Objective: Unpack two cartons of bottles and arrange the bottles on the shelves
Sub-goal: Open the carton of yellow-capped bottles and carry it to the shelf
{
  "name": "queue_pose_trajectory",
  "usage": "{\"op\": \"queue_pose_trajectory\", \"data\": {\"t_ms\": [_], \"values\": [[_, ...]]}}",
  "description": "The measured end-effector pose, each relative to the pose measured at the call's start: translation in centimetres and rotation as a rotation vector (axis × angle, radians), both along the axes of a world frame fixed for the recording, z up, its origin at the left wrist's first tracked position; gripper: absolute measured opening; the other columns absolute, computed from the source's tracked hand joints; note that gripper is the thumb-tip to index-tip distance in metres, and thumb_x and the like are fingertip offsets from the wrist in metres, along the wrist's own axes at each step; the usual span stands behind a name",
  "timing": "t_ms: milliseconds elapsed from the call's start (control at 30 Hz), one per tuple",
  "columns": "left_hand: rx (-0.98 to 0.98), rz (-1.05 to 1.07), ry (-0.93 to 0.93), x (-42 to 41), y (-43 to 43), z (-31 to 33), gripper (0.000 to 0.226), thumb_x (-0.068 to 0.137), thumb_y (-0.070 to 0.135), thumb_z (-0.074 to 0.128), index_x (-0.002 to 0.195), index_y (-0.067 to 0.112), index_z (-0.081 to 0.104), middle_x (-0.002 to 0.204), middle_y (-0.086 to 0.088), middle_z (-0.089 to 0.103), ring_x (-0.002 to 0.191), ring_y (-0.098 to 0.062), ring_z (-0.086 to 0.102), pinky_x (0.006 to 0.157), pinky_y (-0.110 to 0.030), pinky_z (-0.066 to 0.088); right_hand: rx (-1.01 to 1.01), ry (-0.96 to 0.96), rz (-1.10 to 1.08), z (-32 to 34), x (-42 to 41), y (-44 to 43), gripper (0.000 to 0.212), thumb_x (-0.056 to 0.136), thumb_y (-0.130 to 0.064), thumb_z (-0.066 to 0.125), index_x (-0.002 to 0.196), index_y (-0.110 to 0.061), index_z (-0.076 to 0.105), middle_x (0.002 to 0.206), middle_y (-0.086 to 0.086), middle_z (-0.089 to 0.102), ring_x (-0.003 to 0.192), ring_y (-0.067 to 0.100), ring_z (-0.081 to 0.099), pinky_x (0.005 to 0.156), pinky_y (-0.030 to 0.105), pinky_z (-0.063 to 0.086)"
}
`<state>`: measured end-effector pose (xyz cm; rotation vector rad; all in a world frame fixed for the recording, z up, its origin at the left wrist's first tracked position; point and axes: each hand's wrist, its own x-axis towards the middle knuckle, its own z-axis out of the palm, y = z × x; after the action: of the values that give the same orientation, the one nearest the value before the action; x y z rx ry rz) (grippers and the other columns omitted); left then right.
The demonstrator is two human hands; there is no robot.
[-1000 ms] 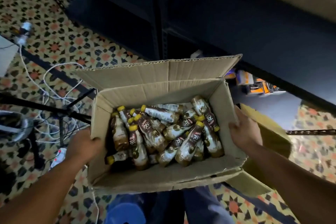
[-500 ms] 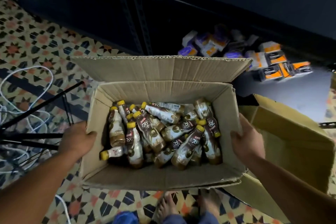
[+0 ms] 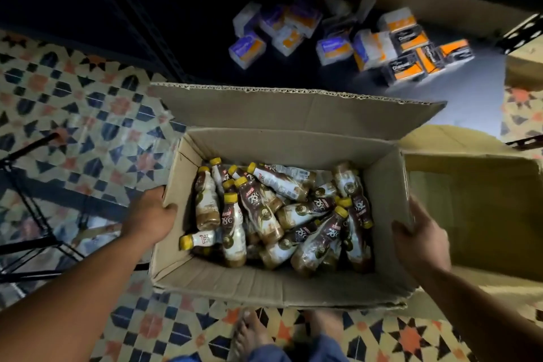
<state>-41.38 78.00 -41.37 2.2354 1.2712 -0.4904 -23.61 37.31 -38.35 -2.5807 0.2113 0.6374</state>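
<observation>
Open carton [image 3: 264, 288] held over tiled floor [image 3: 88, 114] btwn both hands, left hand [image 3: 150, 214] fingers clamped on left wall & right hand [image 3: 423, 241] fingers clamped over right rim, w/ yellow-capped brown bottles [image 3: 282, 214] lying jumbled inside; 2nd open carton [image 3: 476, 214] just beside on right, small boxes [image 3: 405, 47] piled on low shelf [image 3: 458, 91] beyond.

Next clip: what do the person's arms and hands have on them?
No gloves on the left hand or right hand. The left forearm and right forearm are bare to the frame edge: no sleeve, watch, bracelet or ring shows.
</observation>
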Motion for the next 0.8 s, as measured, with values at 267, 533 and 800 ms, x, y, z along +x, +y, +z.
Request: {"op": "queue_pose_trajectory", "data": {"t_ms": [267,533,800], "values": [[0.017,-0.056,0.065,1.1,-2.4,-3.0,0.012,0.089,0.020,0.067,0.096,0.011,0.067,0.090,-0.011,0.069,0.083,-0.032,0.064,0.078,-0.043,0.056,0.002,0.020,-0.071,-2.0,0.1,-3.0,0.072,0.098,-0.003,0.058,0.156,-0.039,0.035,0.127,0.020,0.066,0.078,0.015,0.061,0.068,0.029,0.057],[0.013,-0.156,0.036,2.9,-3.2,-4.6,0.014,0.091,0.019,0.065,0.080,0.016,0.057,0.076,-0.007,0.064,0.071,-0.025,0.057,0.067,-0.035,0.046,-0.021,0.072,-0.223,-4.8,-3.6,-5.0,0.067,0.097,-0.006,0.061,0.153,-0.040,0.042,0.131,0.012,0.065,0.108,0.030,0.065,0.091,0.054,0.058],[0.031,-0.122,0.050,3.1,-4.1,-4.4,0.035,0.088,0.010,0.069,0.057,0.013,0.051,0.056,-0.006,0.052,0.054,-0.022,0.051,0.052,-0.031,0.034,-0.060,0.046,-0.224,-5.7,-3.0,-5.3,0.050,0.098,-0.007,0.062,0.144,-0.025,0.055,0.124,0.016,0.068,0.091,0.026,0.060,0.073,0.032,0.048]]}}
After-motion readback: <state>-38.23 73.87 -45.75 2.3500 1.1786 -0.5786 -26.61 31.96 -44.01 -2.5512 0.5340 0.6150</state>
